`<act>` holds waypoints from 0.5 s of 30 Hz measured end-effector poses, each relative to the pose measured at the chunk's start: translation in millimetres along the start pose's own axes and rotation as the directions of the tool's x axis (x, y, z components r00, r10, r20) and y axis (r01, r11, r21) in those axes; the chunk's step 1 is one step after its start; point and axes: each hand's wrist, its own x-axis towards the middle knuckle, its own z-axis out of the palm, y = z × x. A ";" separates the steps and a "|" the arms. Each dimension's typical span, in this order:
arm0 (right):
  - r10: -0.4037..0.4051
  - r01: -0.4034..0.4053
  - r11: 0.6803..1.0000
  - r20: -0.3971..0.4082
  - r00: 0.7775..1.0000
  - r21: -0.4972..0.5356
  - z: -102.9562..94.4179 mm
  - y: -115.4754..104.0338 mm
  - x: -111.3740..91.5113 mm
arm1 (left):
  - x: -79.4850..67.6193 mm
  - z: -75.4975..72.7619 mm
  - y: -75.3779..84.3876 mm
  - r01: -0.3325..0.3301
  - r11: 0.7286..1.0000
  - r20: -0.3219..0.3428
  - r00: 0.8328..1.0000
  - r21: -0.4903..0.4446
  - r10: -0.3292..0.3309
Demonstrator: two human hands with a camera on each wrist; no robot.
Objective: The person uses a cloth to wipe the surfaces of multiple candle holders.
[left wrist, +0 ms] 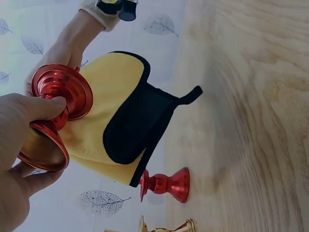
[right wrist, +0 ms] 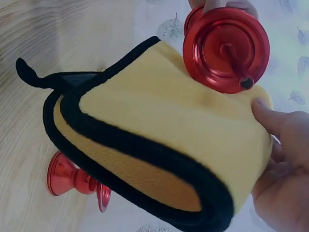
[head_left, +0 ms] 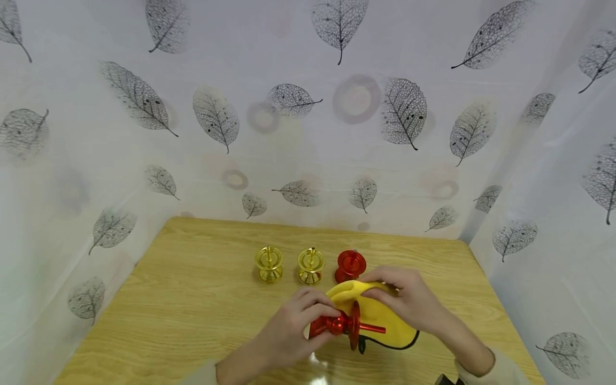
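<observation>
My left hand (head_left: 292, 326) grips a red metal candle holder (head_left: 355, 326) by its stem and base. It is tipped on its side, with its dish and spike pointing right in the head view and its hollow base (left wrist: 44, 147) facing the left wrist camera. In my right hand (head_left: 409, 299), thumb and fingers pinch a folded yellow cloth (right wrist: 183, 111) with black edging and a black hanging loop (right wrist: 30, 72). The cloth hangs right beside the dish, overlapping it in the head view. Both things are held above the wooden table.
Along the back of the table (head_left: 202, 289) stand two gold candle holders (head_left: 269, 264) and another red candle holder (head_left: 350, 266), all upright in a row. A white curtain (head_left: 298, 149) with leaf prints encloses the table at the back and sides.
</observation>
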 end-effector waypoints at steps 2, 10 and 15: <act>-0.018 0.017 0.999 0.051 0.999 0.036 2.0 0.7 2.8 | -0.6 -0.1 -1.6 0.025 1.000 0.015 1.000 -0.007 -0.025; -0.164 0.183 0.977 0.166 0.972 -0.111 8.5 -0.5 8.0 | -4.7 1.1 -6.8 0.099 0.995 0.058 0.993 0.001 -0.099; -0.242 0.318 0.889 0.251 0.937 -0.329 9.5 -8.7 11.2 | -6.7 4.9 -11.0 0.124 0.992 0.037 0.992 0.005 -0.124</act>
